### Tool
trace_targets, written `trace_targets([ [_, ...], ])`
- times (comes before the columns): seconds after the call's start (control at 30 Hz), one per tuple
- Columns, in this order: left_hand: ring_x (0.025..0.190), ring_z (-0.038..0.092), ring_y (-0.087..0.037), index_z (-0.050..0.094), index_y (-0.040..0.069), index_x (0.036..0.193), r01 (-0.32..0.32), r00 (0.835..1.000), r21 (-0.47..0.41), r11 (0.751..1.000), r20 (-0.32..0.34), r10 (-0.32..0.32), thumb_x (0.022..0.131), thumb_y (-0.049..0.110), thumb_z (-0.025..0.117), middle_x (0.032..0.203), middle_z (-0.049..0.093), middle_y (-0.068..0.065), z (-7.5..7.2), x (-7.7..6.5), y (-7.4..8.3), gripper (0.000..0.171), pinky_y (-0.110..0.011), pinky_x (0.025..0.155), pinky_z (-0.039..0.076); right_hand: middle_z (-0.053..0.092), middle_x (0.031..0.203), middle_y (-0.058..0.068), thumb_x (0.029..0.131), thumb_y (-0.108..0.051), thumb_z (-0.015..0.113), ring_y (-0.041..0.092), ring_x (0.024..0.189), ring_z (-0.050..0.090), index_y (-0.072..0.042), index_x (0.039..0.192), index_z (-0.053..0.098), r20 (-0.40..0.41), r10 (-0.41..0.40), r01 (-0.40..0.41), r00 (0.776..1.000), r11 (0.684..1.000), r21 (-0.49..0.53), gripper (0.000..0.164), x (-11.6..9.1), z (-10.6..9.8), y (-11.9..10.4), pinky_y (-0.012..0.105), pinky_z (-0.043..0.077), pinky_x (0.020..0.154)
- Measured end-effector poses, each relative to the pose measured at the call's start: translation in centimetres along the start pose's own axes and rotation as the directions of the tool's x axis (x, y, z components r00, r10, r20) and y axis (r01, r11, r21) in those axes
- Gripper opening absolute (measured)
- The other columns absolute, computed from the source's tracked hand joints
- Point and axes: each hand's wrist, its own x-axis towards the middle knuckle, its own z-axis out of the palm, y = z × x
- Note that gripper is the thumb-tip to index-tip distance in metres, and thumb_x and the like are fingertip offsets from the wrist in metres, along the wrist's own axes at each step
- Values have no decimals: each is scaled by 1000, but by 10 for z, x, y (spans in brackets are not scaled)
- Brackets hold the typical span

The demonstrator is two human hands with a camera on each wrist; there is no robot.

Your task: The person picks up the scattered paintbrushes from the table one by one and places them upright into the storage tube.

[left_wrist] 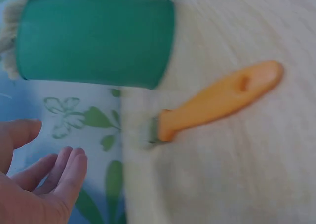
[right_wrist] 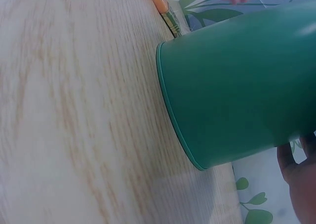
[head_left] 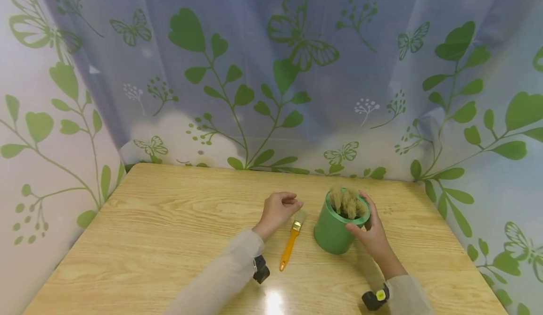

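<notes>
A green cylindrical pot (head_left: 335,234), with tan bristly tufts (head_left: 349,203) showing at its mouth, is on the right side of the table. My right hand (head_left: 375,235) grips it by the upper rim, thumb on the near side and fingers round the far right side. To the left of the pot lies a flat paintbrush (head_left: 289,249) with an orange handle and pale bristles, its handle towards me. Just above and left of the bristles hovers my left hand (head_left: 277,211), fingers loosely bent and holding nothing. In the left wrist view its thumb and fingertips are apart.
The light wood table (head_left: 178,220) reaches back to a hanging curtain (head_left: 246,93) printed with green leaves and butterflies, which also runs along both sides. A black wrist camera (head_left: 260,269) is strapped to the left wrist, another (head_left: 373,301) to the right.
</notes>
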Motion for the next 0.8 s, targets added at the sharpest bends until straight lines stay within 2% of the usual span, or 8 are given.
trace_targets([
  [0.2,99,65,-31,62,-8,118,97,995,46,994,26,-98,86,15,72,105,68,-18,7,-4,-20,41,-37,81,56,21,154,15,92,-12,63,2,131,32,-18,154,10,-2,1,-1,1000,1000,-3,82,0,-1,1,66,14,109],
  [0.4,94,62,-28,60,-11,117,183,981,119,976,50,-190,78,9,79,102,65,-17,18,-8,-30,48,-35,77,56,22,153,15,93,-10,62,-1,131,32,-15,154,9,4,-3,3,1000,1000,0,81,-1,0,0,66,14,109],
  [0.57,94,62,-28,63,-11,109,136,990,197,971,10,-141,70,6,84,99,66,-16,25,-7,-33,47,-37,78,56,20,154,16,93,-10,62,0,131,31,-18,154,10,0,-2,2,1000,1000,-3,81,-1,0,-1,67,14,109],
  [0.8,77,63,-25,68,-6,92,108,994,292,950,-22,-107,71,0,80,88,69,-14,28,-4,-36,25,-34,64,56,17,155,17,93,-10,62,0,132,29,-22,154,9,5,7,-7,1000,1000,-5,81,0,0,-4,68,15,109],
])
